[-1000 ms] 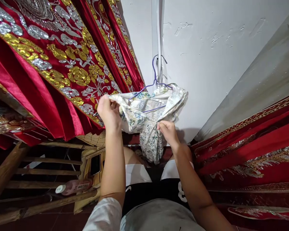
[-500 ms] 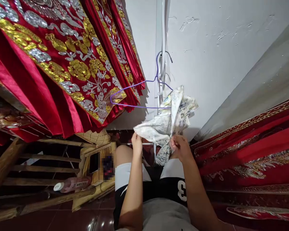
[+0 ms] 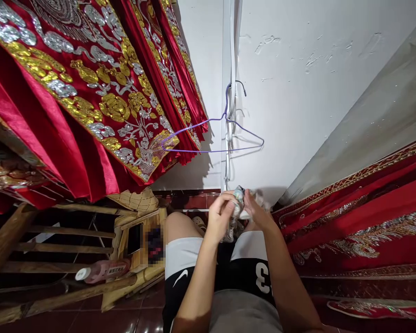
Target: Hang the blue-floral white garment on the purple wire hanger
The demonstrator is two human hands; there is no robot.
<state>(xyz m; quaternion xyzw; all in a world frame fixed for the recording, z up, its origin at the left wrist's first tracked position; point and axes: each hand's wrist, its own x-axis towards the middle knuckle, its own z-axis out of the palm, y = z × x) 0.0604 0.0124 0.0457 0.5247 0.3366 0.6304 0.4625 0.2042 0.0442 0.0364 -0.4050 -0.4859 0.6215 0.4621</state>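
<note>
A white cloth with a blue-green floral print (image 3: 238,203) is bunched into a small wad between my two hands, above my lap. My left hand (image 3: 221,216) is closed around its left side. My right hand (image 3: 256,210) is closed on its right side, and most of the cloth is hidden by my fingers. Above them a thin purple wire hanger (image 3: 213,134) hangs bare from a hook on the white wall (image 3: 298,92).
Red garments with gold and silver embroidery (image 3: 90,92) hang at the left, and more red embroidered cloth (image 3: 360,222) lies at the right. A wooden rack (image 3: 72,240) stands at lower left with a pink bottle (image 3: 104,270) lying on it. The floor is dark red tile.
The cloth came off the purple hanger, which now hangs bare. My hands dropped toward my lap and came together, gathering the spread cloth into a small wad.
</note>
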